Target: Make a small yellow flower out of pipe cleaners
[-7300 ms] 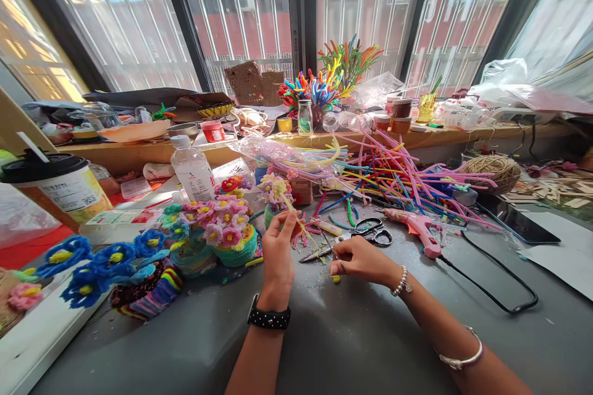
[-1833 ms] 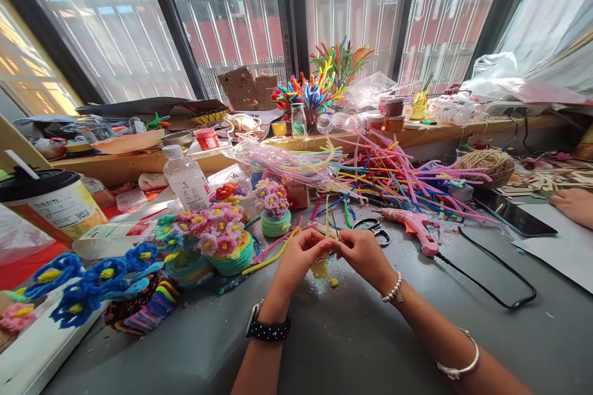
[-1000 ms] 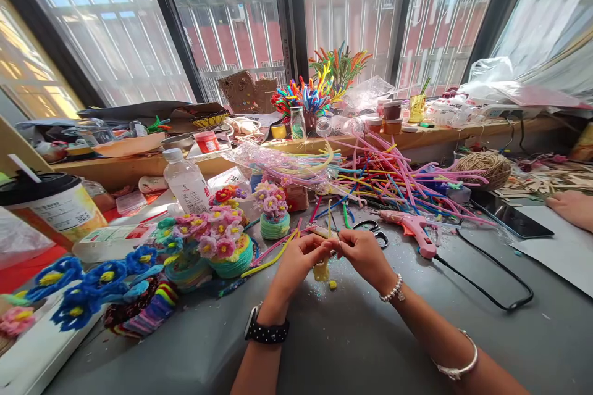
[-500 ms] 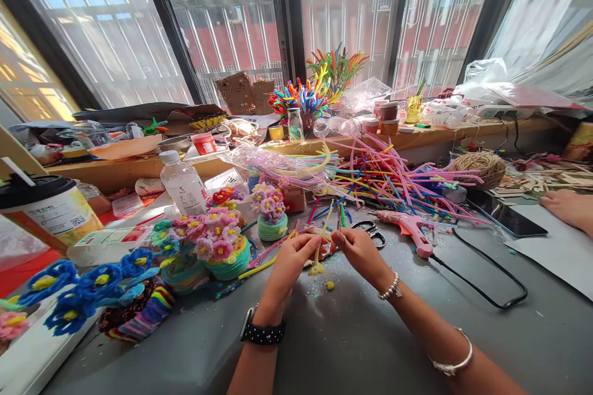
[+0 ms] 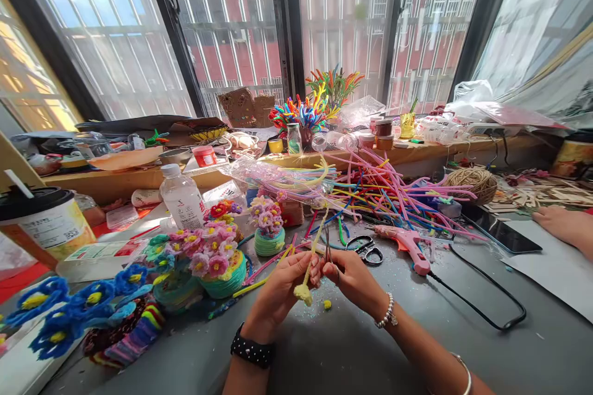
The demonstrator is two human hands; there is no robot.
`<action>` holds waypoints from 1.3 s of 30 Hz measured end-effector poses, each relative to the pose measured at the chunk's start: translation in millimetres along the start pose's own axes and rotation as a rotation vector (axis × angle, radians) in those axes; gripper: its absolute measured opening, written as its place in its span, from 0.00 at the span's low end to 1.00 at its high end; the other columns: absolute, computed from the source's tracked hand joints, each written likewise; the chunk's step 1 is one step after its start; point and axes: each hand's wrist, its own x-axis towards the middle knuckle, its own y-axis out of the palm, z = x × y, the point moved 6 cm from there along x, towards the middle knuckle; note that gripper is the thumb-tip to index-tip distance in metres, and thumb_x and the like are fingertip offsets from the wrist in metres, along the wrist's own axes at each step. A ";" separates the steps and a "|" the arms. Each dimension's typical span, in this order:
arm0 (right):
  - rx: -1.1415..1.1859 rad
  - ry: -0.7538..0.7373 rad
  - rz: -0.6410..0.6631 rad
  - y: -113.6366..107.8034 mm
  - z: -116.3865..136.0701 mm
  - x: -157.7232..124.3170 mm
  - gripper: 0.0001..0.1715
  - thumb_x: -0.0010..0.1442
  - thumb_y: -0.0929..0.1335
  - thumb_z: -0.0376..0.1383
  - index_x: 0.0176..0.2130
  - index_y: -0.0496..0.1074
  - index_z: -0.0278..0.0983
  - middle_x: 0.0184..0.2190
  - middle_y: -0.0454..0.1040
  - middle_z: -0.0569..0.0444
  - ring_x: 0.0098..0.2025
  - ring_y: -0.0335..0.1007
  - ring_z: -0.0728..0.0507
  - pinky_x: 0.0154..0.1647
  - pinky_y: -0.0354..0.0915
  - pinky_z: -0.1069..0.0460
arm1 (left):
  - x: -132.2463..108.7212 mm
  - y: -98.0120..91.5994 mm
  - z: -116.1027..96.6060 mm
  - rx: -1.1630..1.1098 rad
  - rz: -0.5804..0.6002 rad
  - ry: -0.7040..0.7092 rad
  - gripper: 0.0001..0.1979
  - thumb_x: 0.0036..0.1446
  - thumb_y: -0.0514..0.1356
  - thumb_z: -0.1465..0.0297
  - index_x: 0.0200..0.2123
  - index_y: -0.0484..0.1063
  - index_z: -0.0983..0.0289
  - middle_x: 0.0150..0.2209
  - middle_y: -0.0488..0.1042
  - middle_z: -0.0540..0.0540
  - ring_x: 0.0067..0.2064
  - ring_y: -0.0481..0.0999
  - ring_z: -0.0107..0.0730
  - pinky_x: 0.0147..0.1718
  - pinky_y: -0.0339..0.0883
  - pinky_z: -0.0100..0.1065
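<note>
Between the fingers of my left hand (image 5: 282, 287) is a pale yellow pipe cleaner (image 5: 317, 241), closed in a pinch. Its thick, coiled lower end (image 5: 303, 294) hangs below the fingertips and its stem points up and away. My right hand (image 5: 354, 278) is closed on a slim metal tool (image 5: 327, 242) with two narrow prongs pointing up; whether it is tweezers or small scissors I cannot tell. Both hands meet at the fingertips, above the grey table. A small yellow tuft (image 5: 327, 304) lies just below them, among glittery bits.
Black-handled scissors (image 5: 370, 252) and a pink glue gun (image 5: 407, 247) with a black cord lie to the right. Pipe cleaners (image 5: 393, 188) are heaped behind. Fuzzy flower pots (image 5: 225, 274) stand left, near a bottle (image 5: 181, 200). Another person's hand (image 5: 563, 222) rests on white paper.
My left hand has turned and brought the coiled yellow end nearer and to the left, more in sight. My right hand has shifted slightly left and down. The view has tilted up a little.
</note>
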 end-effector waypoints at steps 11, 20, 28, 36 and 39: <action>-0.071 0.095 -0.083 -8.7 -5.2 -0.6 0.38 0.49 0.51 0.60 0.18 0.67 0.34 0.15 0.64 0.55 0.19 0.56 0.50 0.20 0.50 0.57 | -0.4 -0.3 8.6 0.154 -0.003 -0.079 0.13 0.46 0.57 0.63 0.22 0.67 0.69 0.19 0.63 0.50 0.21 0.61 0.21 0.22 0.54 0.26; -0.158 0.131 -0.176 -14.8 -12.1 -0.5 0.34 0.50 0.54 0.58 0.13 0.59 0.34 0.12 0.53 0.59 0.17 0.46 0.53 0.18 0.45 0.56 | 1.5 -4.0 0.2 0.189 -0.113 0.005 0.12 0.47 0.56 0.63 0.25 0.69 0.68 0.20 0.65 0.49 0.23 0.61 0.20 0.24 0.54 0.24; -0.161 0.094 -0.065 -4.1 -10.2 -1.3 0.35 0.49 0.54 0.59 0.15 0.62 0.33 0.13 0.55 0.59 0.18 0.47 0.52 0.18 0.46 0.57 | 2.0 -12.2 -2.3 0.352 -0.225 0.036 0.11 0.42 0.60 0.64 0.22 0.68 0.68 0.20 0.65 0.48 0.25 0.63 0.21 0.26 0.55 0.25; -0.116 0.063 -0.020 2.8 -7.8 -1.9 0.39 0.46 0.52 0.62 0.16 0.66 0.33 0.14 0.60 0.56 0.18 0.49 0.52 0.19 0.48 0.56 | 0.6 -4.1 2.9 0.278 -0.117 -0.025 0.11 0.42 0.61 0.65 0.19 0.66 0.68 0.18 0.64 0.48 0.23 0.62 0.21 0.26 0.55 0.25; -0.139 0.067 -0.099 1.9 -8.9 -2.3 0.38 0.45 0.53 0.63 0.14 0.61 0.34 0.12 0.55 0.59 0.17 0.46 0.53 0.18 0.45 0.56 | 0.3 -5.2 3.3 0.303 -0.132 -0.025 0.12 0.41 0.61 0.64 0.19 0.66 0.68 0.18 0.64 0.48 0.23 0.61 0.21 0.25 0.54 0.25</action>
